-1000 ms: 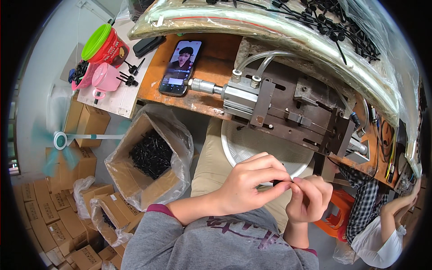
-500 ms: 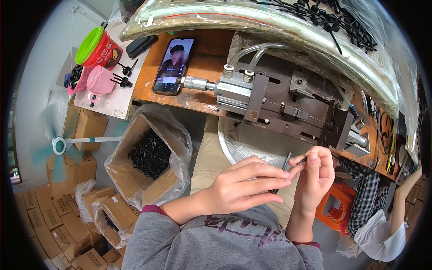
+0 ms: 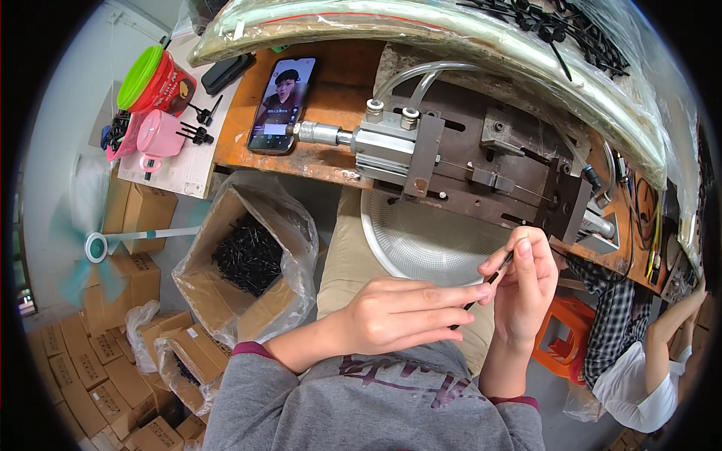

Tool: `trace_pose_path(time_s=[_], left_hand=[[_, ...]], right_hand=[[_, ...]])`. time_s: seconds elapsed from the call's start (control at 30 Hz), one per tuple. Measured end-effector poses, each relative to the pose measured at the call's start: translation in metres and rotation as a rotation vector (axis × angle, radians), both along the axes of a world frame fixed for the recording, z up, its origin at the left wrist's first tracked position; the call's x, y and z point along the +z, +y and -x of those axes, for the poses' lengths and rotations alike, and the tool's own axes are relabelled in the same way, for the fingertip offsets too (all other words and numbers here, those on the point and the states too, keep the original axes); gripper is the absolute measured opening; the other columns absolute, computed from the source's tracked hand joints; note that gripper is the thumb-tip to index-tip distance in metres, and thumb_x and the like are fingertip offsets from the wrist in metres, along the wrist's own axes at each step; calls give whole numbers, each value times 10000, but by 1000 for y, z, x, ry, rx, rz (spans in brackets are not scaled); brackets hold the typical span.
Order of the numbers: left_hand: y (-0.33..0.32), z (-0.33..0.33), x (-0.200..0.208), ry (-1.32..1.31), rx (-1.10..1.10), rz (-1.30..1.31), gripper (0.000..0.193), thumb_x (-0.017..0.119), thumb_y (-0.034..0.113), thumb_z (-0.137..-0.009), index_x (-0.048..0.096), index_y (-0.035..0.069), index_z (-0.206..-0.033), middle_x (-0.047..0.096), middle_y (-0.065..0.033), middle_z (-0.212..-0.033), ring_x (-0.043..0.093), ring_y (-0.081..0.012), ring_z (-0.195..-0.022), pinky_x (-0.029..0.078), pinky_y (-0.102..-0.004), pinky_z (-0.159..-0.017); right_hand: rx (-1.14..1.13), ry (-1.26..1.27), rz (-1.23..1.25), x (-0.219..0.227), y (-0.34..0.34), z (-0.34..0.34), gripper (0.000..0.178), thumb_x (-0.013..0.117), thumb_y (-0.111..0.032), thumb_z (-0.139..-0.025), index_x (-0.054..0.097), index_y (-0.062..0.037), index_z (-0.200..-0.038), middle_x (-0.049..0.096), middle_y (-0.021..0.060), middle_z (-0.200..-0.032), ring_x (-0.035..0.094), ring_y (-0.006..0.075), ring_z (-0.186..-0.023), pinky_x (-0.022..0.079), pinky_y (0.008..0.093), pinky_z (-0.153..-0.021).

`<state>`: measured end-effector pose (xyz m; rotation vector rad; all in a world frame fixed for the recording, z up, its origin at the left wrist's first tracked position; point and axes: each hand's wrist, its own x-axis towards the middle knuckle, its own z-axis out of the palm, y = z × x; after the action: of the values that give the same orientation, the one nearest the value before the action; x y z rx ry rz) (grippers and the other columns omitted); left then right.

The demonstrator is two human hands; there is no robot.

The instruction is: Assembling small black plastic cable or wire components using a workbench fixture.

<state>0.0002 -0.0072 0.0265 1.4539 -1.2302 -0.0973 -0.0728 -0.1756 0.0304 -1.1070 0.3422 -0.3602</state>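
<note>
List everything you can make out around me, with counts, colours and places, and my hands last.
slim part: one visible, black, at both hands
metal fixture: one, silver and dark brown, on the bench
bench: one, orange-brown, upper centre
phone: one, black, left on the bench
case: one, black, between bucket and phone
bucket: one, red with green rim, upper left
mug: one, pink, beside the bucket
mesh basin: one, white, below the bench
lined cartons: two, brown, left
small pieces: many, black, in the cartons
stemmed parts: many, black, upper right
fan: one, white and teal, far left
stool: one, orange, right
co-worker: one, white top, lower right
left hand: one, grey sleeve, centre
right hand: one, grey sleeve, right of centre
</note>
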Motion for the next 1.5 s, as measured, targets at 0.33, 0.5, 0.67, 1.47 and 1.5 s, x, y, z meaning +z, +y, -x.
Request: trace_pose_path(time_s=[0.33, 0.5, 0.67, 1.47, 1.5], left_hand=[[1, 3, -4, 16, -11, -32, 338, 793, 69, -665, 699, -16, -979, 662, -156, -1111, 692, -227, -801, 584, -302, -675], [1, 4, -6, 29, -25, -13, 325, 786, 58, -670, 700, -17, -974, 653, -161, -1129, 686, -228, -787, 580, -299, -662], [3, 3, -6, 32, -31, -18, 297, 785, 70, -673, 706, -12, -948, 651, -160, -1136, 682, -220, -764, 574, -288, -641], [3, 2, -8, 49, -56, -12, 329, 776, 56, -682, 695, -24, -991, 639, -183, -1149, 683, -249, -843, 577, -299, -685], [3, 1, -8, 43, -53, -25, 331, 775, 52, -680, 695, -24, -992, 640, -183, -1147, 684, -249, -842, 577, -300, -685]], right_hand=[[28, -10, -37, -6, -3, 3, 207, 454, -170, -992, 502, 26, -946, 627, 193, -729, 583, 161, -465, 479, 218, -418], [45, -11, -47, -8, -4, 5, 205, 454, -165, -991, 506, 28, -948, 631, 206, -729, 591, 172, -465, 487, 225, -425], [66, -18, -68, -7, -2, 5, 198, 468, -154, -984, 508, 37, -951, 629, 203, -730, 603, 182, -479, 495, 238, -425], [44, -24, -21, -8, 0, 9, 192, 496, -133, -968, 530, 56, -954, 640, 202, -747, 623, 189, -525, 512, 242, -455], [47, -28, -35, -8, 0, 9, 189, 495, -130, -967, 533, 54, -954, 642, 203, -749, 622, 188, -523, 511, 241, -458]])
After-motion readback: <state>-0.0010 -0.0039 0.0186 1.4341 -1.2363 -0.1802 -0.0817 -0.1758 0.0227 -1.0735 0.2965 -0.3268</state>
